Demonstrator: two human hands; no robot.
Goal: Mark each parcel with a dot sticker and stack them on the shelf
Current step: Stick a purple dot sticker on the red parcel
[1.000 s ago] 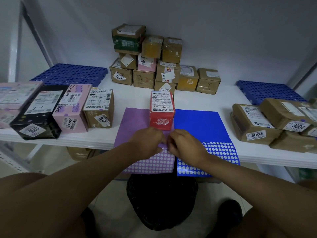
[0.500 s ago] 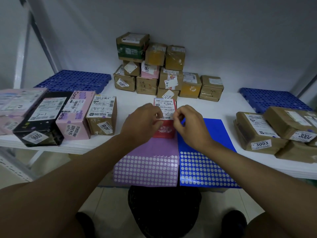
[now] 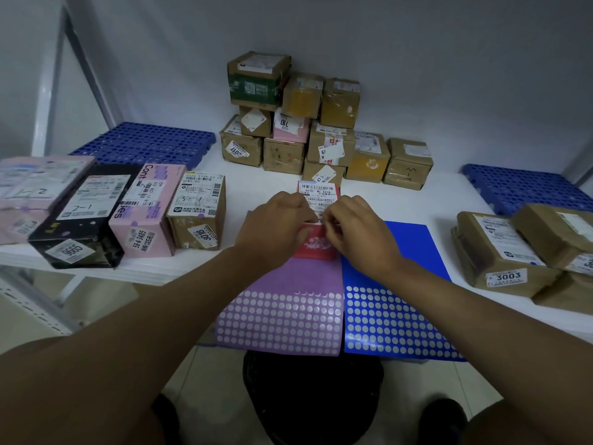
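A small red parcel (image 3: 316,248) with a white shipping label on top stands on the white shelf (image 3: 256,194), at the far end of the purple dot sticker sheet (image 3: 282,319). A blue dot sticker sheet (image 3: 394,319) lies beside it. My left hand (image 3: 276,226) grips the parcel's left top edge. My right hand (image 3: 356,232) has thumb and forefinger pinched together on the label, where a dot sticker is mostly hidden under the fingertips. Both hands' fingertips meet over the label.
Several brown parcels are stacked (image 3: 305,130) against the back wall. A row of pink, black and brown parcels (image 3: 141,213) lines the left; brown parcels (image 3: 503,252) sit at the right. Blue perforated mats (image 3: 144,142) lie at both back corners. A black stool (image 3: 311,396) stands below.
Both hands left the purple sheet's top row of dots and rose to the red parcel's label. Since half a second ago the fingertips have drawn closer together there.
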